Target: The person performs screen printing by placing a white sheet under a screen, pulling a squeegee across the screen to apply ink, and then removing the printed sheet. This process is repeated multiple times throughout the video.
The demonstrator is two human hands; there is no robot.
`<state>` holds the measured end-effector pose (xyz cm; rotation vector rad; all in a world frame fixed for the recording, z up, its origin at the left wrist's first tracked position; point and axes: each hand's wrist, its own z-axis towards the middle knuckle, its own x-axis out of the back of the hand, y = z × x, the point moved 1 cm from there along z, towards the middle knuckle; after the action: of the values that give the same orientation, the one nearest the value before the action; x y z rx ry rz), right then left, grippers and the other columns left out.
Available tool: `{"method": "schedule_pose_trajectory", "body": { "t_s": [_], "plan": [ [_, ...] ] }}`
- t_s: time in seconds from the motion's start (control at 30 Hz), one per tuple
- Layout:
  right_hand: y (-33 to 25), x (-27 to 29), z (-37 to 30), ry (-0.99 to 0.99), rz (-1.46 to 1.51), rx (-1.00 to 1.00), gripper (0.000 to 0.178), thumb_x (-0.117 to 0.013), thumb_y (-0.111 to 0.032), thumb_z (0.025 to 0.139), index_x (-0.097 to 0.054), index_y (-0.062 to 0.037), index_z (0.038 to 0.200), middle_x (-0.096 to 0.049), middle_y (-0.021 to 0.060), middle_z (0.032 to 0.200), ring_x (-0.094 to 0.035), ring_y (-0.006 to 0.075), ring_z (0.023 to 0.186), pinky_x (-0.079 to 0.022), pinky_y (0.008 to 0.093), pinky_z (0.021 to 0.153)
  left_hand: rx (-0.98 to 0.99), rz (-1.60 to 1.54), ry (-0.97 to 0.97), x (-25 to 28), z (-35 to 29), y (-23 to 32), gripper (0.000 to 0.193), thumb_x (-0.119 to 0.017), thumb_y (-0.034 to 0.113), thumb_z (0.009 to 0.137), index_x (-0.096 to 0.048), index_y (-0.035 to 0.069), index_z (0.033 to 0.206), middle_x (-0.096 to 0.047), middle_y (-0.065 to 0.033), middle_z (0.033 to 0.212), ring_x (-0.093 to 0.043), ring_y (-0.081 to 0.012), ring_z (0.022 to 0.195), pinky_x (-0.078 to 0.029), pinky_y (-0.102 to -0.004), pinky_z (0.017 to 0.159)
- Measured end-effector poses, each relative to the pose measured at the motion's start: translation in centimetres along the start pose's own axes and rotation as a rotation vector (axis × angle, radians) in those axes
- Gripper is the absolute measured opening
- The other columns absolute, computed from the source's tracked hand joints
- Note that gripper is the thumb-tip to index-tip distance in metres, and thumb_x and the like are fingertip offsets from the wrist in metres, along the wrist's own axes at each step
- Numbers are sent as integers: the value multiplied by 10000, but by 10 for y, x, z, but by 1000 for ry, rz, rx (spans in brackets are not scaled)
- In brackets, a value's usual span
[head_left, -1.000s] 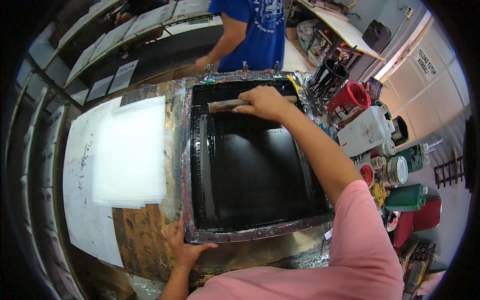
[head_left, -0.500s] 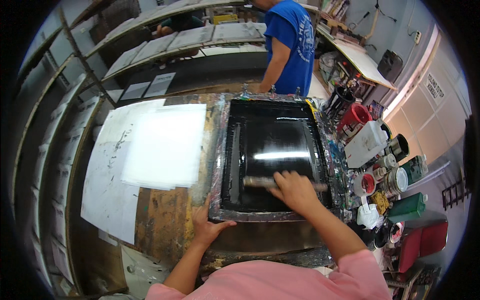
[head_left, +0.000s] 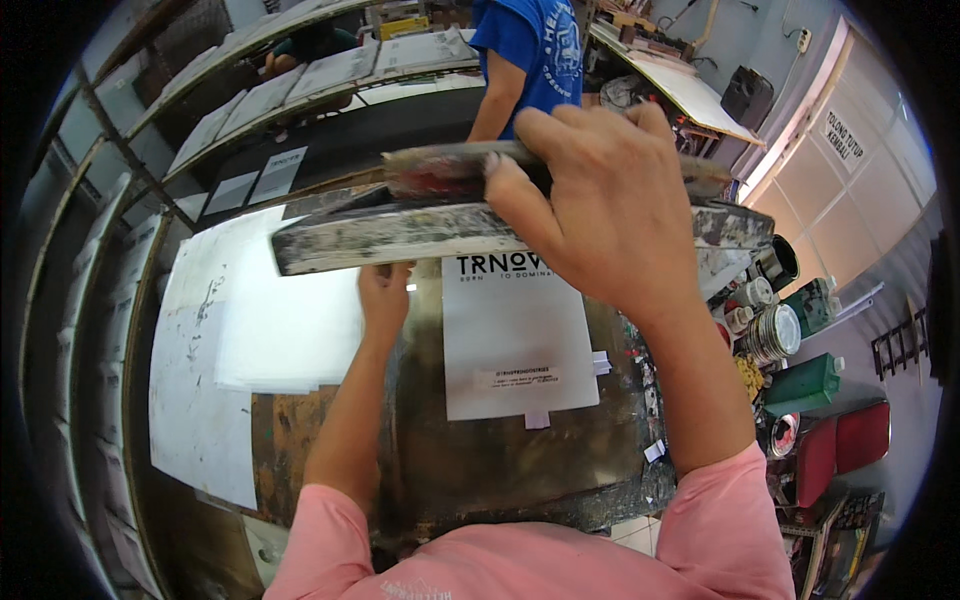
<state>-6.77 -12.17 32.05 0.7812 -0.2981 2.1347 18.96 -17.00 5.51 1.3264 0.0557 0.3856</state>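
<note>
The right hand (head_left: 590,205) fills the upper centre of the frame, its fingers wrapped together over the top of a wooden squeegee (head_left: 450,170) and clamped on its handle, thumb tucked under toward the left. The squeegee lies along the raised edge of a screen-printing frame (head_left: 400,232), a long paint-crusted bar that runs from the left of centre across to the upper right of the frame; the frame is tilted up, off the table.

Below it, left of centre, the left hand (head_left: 385,300) reaches up under the lifted frame. Its fingertips are hidden behind the bar, so whether they grip the frame or only press against it cannot be told.

Under the frame, in the middle of the picture, a white printed sheet (head_left: 515,340) lies flat on the dark, ink-stained printing table (head_left: 500,460), with black lettering near its top edge and small pieces of tape at its lower and right edges. To the left of it, a stack of blank white sheets (head_left: 285,320) rests on a larger white paper (head_left: 195,400).

At the right edge stand ink cans (head_left: 770,335) and a green jerrycan (head_left: 810,380). At the top centre, another person in a blue shirt (head_left: 530,50) stands beyond the table, beside long shelves holding more sheets at the upper left.
</note>
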Motion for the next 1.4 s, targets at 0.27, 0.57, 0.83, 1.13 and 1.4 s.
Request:
{"method": "schedule_pose_trajectory", "body": {
  "t_s": [0.27, 0.57, 0.83, 1.13, 1.4],
  "plan": [
    [19, -6, 26, -11, 22, 3, 366, -638, -387, 960, -697, -36, 875, -656, 172, 777, -634, 398, 759, -435, 492, 787, -463, 521, -84, -72, 90, -120, 321, -783, 205, 1008, -760, -13, 1243, -714, -253, 1304, -671, -462, 1165, -522, -555, 1027],
    [15, 6, 24, 11, 32, 91, 390, -621, -393, 960, -705, -17, 903, -685, 193, 827, -637, 416, 790, -461, 492, 834, 22, 334, 26, 67, 45, -61, 235, -745, 189, 1043, -722, -34, 975, -685, -43, 784, -602, -118, 706, -492, -306, 654],
    [-2, 1, 3, -84, -49, -81, 408, -607, -373, 986, -743, 5, 1058, -733, 208, 975, -645, 405, 892, -457, 469, 934, 124, 382, 523, 297, -91, -122, 223, -690, 232, 1092, -710, 12, 1056, -646, 3, 842, -534, -56, 726, -461, -254, 645],
    [-7, 0, -6, 24, -58, 13, 443, -641, -420, 976, -725, -2, 855, -717, 180, 813, -686, 377, 798, -464, 490, 838, -529, 1292, -277, 224, -107, -50, 1070, -670, 800, 893, -377, 188, 1721, -263, -113, 1818, -152, -354, 1696, 132, -697, 1310],
    [-3, 6, 2, -51, -41, -45, 478, -646, -474, 988, -748, -7, 985, -732, 217, 883, -717, 398, 903, -487, 505, 893, -390, 921, -868, -9, -152, -1, 1357, -700, 929, 736, -368, 24, 1692, -267, -256, 1781, -169, -447, 1674, -37, -682, 1336]
  ]
}}
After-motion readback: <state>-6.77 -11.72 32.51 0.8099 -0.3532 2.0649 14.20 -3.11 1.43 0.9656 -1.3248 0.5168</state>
